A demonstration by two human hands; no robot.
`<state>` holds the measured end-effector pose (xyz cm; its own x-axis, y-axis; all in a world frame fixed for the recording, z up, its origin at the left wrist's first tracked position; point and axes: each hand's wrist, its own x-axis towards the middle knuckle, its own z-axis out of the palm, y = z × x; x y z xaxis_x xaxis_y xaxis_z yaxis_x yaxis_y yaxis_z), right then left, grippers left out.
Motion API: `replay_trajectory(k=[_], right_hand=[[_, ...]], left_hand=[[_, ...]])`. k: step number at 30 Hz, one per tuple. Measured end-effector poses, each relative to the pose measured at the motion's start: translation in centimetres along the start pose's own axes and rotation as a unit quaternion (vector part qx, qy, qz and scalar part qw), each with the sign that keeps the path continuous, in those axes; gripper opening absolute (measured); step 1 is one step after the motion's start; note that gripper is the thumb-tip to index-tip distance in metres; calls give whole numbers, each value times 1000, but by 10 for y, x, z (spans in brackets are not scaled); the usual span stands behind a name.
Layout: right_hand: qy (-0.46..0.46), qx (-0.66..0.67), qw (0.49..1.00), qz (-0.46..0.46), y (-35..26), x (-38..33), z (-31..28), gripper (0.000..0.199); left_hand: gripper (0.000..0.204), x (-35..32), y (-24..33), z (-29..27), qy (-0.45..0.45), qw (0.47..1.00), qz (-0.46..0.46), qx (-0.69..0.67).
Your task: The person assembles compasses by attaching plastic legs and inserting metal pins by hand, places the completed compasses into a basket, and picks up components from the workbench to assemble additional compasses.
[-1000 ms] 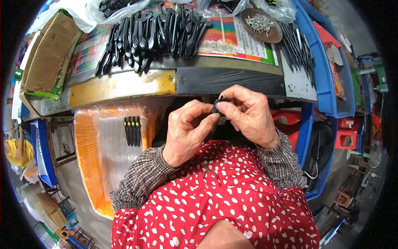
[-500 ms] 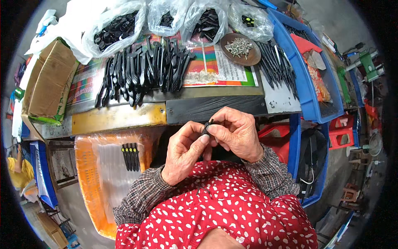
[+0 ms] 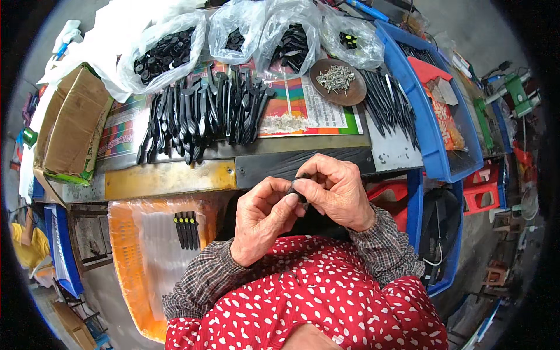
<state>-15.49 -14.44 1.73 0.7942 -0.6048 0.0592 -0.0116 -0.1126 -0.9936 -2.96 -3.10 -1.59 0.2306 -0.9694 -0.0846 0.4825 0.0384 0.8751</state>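
Observation:
My left hand [image 3: 263, 217] and my right hand [image 3: 338, 191] meet in front of the bench edge, thumbs and fingers pinched together. Between them they grip a small black plastic part [image 3: 300, 188], mostly covered by the fingertips. Beyond the hands, a pile of long black plastic handles [image 3: 204, 114] lies on a colourful printed sheet. A round brown dish [image 3: 350, 97] holds small metal pins or rivets [image 3: 336, 79]. To its right is a bundle of slim black pieces [image 3: 389, 108]. Several black pieces with yellow-green dots [image 3: 186, 231] lie side by side in the orange crate.
Clear plastic bags [image 3: 198, 44] of black parts line the bench's back. An open cardboard box [image 3: 73, 125] stands at left, a blue tray [image 3: 429, 125] at right. The plastic-lined orange crate [image 3: 125, 262] sits below the bench. A person in yellow [image 3: 30, 245] is at far left.
The view has tilted slightly, so the bench appears lower. Both hands stay together on the black part, whose protruding tip is now more hidden by the fingers.

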Motion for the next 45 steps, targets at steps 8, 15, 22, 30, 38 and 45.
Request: replay_trajectory(k=[8, 15, 22, 30, 38, 45], right_hand=[[-55, -28, 998, -8, -12, 20, -21, 13], [93, -317, 939, -96, -26, 79, -95, 17], [180, -528, 818, -142, -13, 157, -184, 21], [167, -662, 722, -113, 8, 211, -210, 18], [74, -654, 753, 0, 15, 236, -214, 27], [87, -626, 774, -31, 22, 241, -217, 24]], left_hand=[[11, 6, 17, -2, 4, 1000, 4, 29], [11, 12, 26, -7, 35, 994, 47, 92], [11, 19, 24, -8, 41, 990, 30, 131], [9, 21, 26, -7, 36, 989, 27, 139], [10, 21, 25, -9, 33, 989, 27, 140], [9, 20, 25, -10, 32, 988, 28, 147]])
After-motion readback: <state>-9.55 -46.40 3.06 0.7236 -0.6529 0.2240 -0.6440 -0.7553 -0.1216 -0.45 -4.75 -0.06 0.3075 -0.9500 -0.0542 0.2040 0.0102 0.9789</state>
